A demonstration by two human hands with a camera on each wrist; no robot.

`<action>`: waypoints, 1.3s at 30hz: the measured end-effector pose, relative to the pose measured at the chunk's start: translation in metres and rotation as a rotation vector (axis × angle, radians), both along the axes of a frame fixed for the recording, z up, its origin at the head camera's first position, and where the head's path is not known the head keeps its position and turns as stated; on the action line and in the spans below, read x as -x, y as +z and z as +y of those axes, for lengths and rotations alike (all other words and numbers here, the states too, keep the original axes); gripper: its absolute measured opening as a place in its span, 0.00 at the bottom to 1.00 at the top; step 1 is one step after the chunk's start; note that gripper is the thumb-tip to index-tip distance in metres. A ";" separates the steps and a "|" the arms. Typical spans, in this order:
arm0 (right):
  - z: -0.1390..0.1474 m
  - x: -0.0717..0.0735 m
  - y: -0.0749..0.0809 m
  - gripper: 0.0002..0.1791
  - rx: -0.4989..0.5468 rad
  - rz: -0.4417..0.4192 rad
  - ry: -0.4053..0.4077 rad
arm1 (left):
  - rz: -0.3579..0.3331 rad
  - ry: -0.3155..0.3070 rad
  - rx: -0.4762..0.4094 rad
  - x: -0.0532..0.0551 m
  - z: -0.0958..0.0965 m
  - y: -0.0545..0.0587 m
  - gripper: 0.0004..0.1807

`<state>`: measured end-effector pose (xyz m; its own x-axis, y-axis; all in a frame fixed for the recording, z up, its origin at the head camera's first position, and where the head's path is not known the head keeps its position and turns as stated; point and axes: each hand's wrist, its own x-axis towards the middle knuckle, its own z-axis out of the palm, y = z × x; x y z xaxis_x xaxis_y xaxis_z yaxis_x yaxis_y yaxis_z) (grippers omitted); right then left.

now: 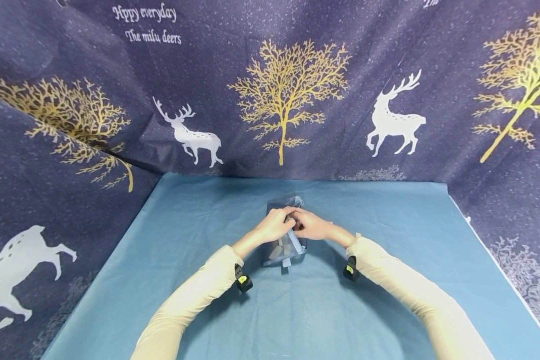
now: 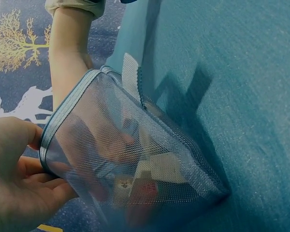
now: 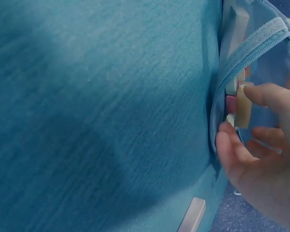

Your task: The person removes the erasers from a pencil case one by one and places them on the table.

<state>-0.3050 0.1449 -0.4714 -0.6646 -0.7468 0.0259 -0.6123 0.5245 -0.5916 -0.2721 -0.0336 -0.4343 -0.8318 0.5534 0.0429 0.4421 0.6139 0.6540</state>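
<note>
A blue mesh zip pouch [image 1: 272,261] lies on the table under both hands. My left hand [image 1: 273,225] grips the rim of its opening, with the thumb on one side and fingers on the other in the left wrist view. My right hand [image 1: 312,226] reaches inside; the left wrist view shows it through the mesh. In the right wrist view, its thumb and a finger pinch a small beige block [image 3: 243,105]. Beside that block sit a pink piece [image 3: 230,103] and other pale pieces, partly hidden by the zip edge [image 3: 251,48].
A pale bar [image 3: 192,215] lies on the blue tablecloth [image 1: 369,310] outside the pouch, beside the right hand. A fabric tab [image 2: 131,77] sticks out from the pouch's end. Behind the table hangs a dark blue cloth [image 1: 315,145] printed with deer and trees.
</note>
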 end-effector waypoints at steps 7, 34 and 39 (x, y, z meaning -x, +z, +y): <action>0.001 0.000 0.001 0.16 -0.008 0.000 0.030 | -0.008 -0.007 -0.007 -0.001 0.000 0.000 0.24; 0.003 -0.001 0.002 0.07 -0.040 0.071 0.025 | 0.027 0.023 0.009 0.000 0.003 0.000 0.24; 0.006 -0.002 0.000 0.06 -0.010 0.056 0.048 | 0.016 0.022 0.013 0.000 0.002 -0.001 0.25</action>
